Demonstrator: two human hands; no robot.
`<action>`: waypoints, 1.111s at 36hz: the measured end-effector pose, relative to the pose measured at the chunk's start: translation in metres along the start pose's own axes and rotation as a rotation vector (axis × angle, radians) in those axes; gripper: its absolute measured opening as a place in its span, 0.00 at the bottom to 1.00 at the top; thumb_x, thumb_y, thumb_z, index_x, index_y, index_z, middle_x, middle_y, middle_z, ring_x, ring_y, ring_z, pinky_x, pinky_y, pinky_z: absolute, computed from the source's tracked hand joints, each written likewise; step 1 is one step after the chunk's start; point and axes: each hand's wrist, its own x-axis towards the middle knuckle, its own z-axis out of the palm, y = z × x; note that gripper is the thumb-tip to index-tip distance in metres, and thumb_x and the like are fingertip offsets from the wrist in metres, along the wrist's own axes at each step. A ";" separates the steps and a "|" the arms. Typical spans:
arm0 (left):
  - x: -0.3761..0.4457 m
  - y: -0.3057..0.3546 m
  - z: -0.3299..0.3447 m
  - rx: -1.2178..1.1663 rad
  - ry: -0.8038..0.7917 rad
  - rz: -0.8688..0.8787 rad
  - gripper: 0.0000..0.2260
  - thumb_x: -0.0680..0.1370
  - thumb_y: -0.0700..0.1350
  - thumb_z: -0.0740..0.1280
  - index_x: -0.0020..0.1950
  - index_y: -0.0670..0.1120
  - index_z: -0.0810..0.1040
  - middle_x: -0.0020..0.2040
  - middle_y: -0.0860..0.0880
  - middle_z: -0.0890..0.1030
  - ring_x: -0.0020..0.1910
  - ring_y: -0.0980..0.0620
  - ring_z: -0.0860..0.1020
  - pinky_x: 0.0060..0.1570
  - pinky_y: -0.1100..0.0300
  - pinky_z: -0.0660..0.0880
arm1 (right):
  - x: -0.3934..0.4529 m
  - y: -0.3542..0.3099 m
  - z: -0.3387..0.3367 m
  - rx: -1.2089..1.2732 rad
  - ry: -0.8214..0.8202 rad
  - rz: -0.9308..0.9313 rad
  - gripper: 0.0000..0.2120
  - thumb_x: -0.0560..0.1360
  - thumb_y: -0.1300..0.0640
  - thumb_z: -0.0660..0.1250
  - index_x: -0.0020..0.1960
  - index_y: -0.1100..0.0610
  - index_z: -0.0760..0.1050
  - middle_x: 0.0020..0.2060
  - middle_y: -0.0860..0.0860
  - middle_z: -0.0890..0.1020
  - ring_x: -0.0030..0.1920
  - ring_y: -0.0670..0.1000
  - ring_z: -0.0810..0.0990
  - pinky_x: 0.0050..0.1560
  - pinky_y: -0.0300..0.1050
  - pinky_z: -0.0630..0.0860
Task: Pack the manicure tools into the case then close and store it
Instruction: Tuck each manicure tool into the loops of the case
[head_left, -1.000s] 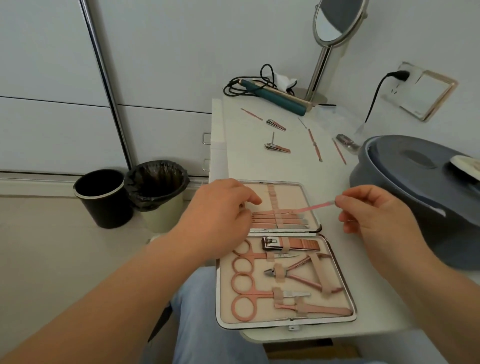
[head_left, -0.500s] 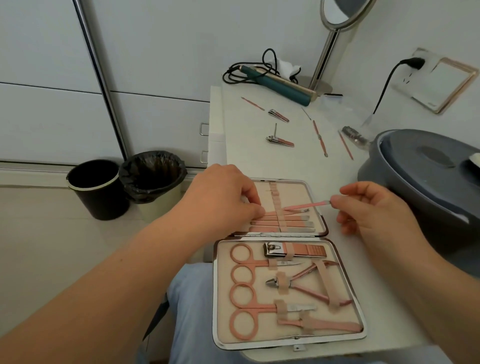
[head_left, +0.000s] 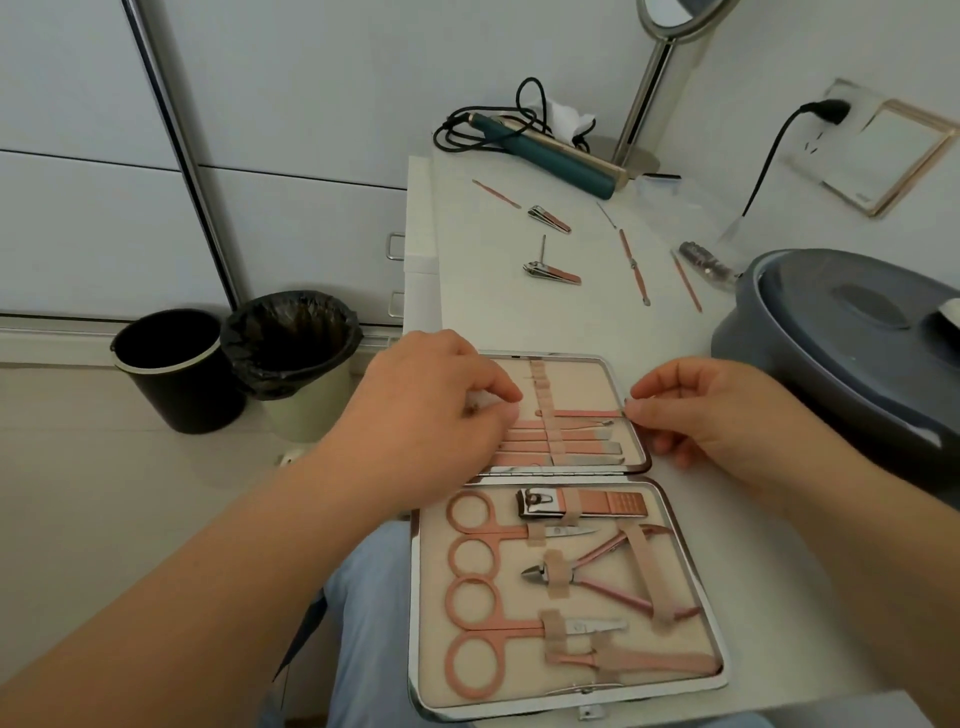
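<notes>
The open manicure case (head_left: 675, 525) lies flat at the table's near edge, its beige lining holding rose-gold scissors, nippers and a clipper under elastic loops. My right hand (head_left: 711, 415) pinches the end of a thin rose-gold tool (head_left: 582, 413) lying across the upper half, its tip under the centre elastic strip (head_left: 544, 410). My left hand (head_left: 431, 410) rests on the upper half's left side, fingertips at the strip. Loose on the table farther back are two nail clippers (head_left: 551, 272) (head_left: 549, 219) and thin sticks (head_left: 634, 266) (head_left: 687, 281) (head_left: 496, 193).
A grey lidded basin (head_left: 852, 332) stands right of the case. At the back are a teal hair iron (head_left: 545, 156) with cord, a mirror stand (head_left: 641, 104) and a wall plug (head_left: 826, 110). Two bins (head_left: 171, 369) (head_left: 296, 348) sit on the floor at left.
My right hand has moved left and down, sliding the thin tool from a raised slant into the case, level under the elastic strip. The left hand stayed at the strip.
</notes>
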 end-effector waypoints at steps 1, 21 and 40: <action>-0.002 0.000 0.002 0.029 0.013 0.012 0.09 0.73 0.52 0.63 0.51 0.58 0.79 0.47 0.56 0.72 0.52 0.55 0.68 0.56 0.58 0.64 | 0.001 -0.002 0.000 -0.018 -0.011 0.005 0.03 0.69 0.62 0.71 0.40 0.57 0.77 0.22 0.49 0.79 0.23 0.43 0.75 0.22 0.34 0.70; -0.022 -0.006 0.006 0.074 -0.095 0.111 0.22 0.74 0.54 0.53 0.68 0.60 0.63 0.61 0.58 0.63 0.60 0.62 0.56 0.58 0.69 0.53 | 0.001 -0.012 0.003 -0.619 -0.077 -0.280 0.09 0.73 0.51 0.66 0.37 0.40 0.74 0.46 0.37 0.70 0.48 0.40 0.71 0.40 0.29 0.62; -0.023 -0.006 0.008 0.093 -0.066 0.115 0.22 0.73 0.56 0.52 0.67 0.61 0.65 0.61 0.59 0.63 0.60 0.62 0.57 0.59 0.68 0.54 | 0.005 -0.032 0.018 -0.754 -0.173 -0.367 0.07 0.73 0.51 0.66 0.37 0.42 0.73 0.53 0.38 0.67 0.54 0.39 0.64 0.44 0.28 0.60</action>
